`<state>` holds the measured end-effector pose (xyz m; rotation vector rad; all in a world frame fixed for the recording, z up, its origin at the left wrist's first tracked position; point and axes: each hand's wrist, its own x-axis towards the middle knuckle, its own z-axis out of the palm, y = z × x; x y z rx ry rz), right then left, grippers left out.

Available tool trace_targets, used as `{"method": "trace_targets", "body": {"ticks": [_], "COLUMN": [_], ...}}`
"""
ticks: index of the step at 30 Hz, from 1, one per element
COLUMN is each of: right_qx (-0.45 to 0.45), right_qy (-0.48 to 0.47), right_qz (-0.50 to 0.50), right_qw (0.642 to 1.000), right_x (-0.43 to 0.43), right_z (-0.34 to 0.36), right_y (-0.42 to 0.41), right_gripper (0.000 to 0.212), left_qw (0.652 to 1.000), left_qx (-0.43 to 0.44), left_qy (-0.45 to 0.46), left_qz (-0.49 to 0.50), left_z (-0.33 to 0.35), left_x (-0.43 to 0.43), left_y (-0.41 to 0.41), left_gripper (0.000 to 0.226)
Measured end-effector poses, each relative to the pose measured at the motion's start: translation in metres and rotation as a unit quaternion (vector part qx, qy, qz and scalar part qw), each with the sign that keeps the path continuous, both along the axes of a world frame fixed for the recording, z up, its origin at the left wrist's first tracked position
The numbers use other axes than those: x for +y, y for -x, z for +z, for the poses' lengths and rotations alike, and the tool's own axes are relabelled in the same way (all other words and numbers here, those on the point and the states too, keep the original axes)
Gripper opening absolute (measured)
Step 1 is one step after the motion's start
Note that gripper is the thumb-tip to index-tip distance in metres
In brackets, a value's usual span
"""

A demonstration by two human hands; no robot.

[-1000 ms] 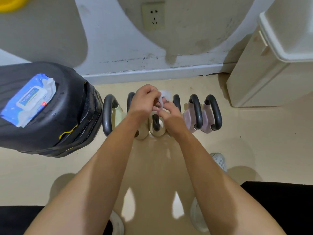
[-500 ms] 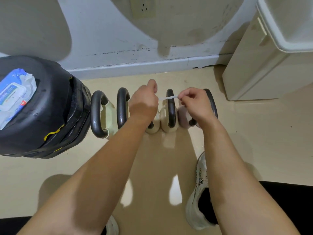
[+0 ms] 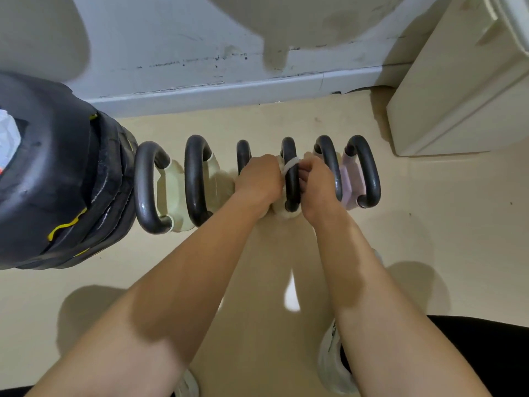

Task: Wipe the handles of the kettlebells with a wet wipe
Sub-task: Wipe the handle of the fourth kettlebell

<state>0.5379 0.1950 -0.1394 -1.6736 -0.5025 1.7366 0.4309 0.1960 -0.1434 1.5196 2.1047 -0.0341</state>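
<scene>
A person's left hand (image 3: 259, 179) and right hand (image 3: 317, 181) each pinch an end of a wet wipe (image 3: 290, 164) stretched over the fourth handle (image 3: 290, 179) in a row of six kettlebells (image 3: 171, 193) on the floor (image 3: 429, 239), at 12 o'clock.

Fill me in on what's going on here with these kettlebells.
A person is cleaning the kettlebell handles. A wet wipe is twisted into a strip and looped over the fourth handle from the left. The left hand holds one end and the right hand the other, on either side of that handle. Six kettlebells stand in a row on the floor near the wall, beside a black tyre.
</scene>
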Motion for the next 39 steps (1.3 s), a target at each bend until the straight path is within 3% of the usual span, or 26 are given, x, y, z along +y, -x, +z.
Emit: {"method": "trace_targets", "body": {"ticks": [4,7,12,17,19,21,26,31,36,39], "right_qx": [0.07,0.066,-0.073,-0.228,-0.248,-0.228,-0.263,-0.237,-0.247,-0.245], "right_qy": [0.014,0.016,-0.024,-0.117,-0.118,-0.104,-0.075,0.001,0.004,-0.022], "right_qz": [-0.006,-0.011,0.104,0.269,0.297,0.284,0.308,0.304,0.328,0.306], "right_qw": [0.997,0.998,0.992,0.928,0.915,0.926,0.911,0.923,0.912,0.92], "right_x": [0.005,0.007,0.008,0.004,0.002,-0.002,-0.003,-0.006,-0.006,-0.007], "right_z": [-0.015,-0.022,-0.023,-0.014,-0.015,-0.011,-0.005,-0.006,-0.008,-0.008], "right_y": [-0.005,-0.007,-0.006,-0.005,-0.008,-0.008,-0.009,-0.018,-0.024,-0.023], "right_gripper": [0.028,0.029,0.032,0.024,0.035,0.037,0.034,0.021,0.031,0.033], "left_qw": [0.997,0.997,0.997,0.996,0.995,0.996,0.992,0.951,0.938,0.945], "left_qx": [-0.014,-0.033,-0.049,0.038,0.067,0.06,-0.088,-0.264,-0.322,-0.31], "left_qy": [-0.065,-0.073,-0.054,-0.079,-0.076,-0.06,-0.021,-0.033,0.012,0.009], "left_qz": [0.046,0.024,0.035,0.006,-0.02,-0.023,0.085,0.154,0.126,0.102], "left_z": [-0.008,-0.009,-0.006,0.004,0.009,0.016,0.024,0.038,0.05,0.052], "left_x": [0.005,0.007,0.006,0.006,0.007,0.007,0.01,0.009,0.013,0.011], "left_y": [0.002,0.004,0.005,0.004,0.004,0.003,0.008,0.004,-0.012,-0.012], "left_gripper": [0.009,0.018,0.018,0.023,0.026,0.031,0.032,0.038,0.025,0.021]}}
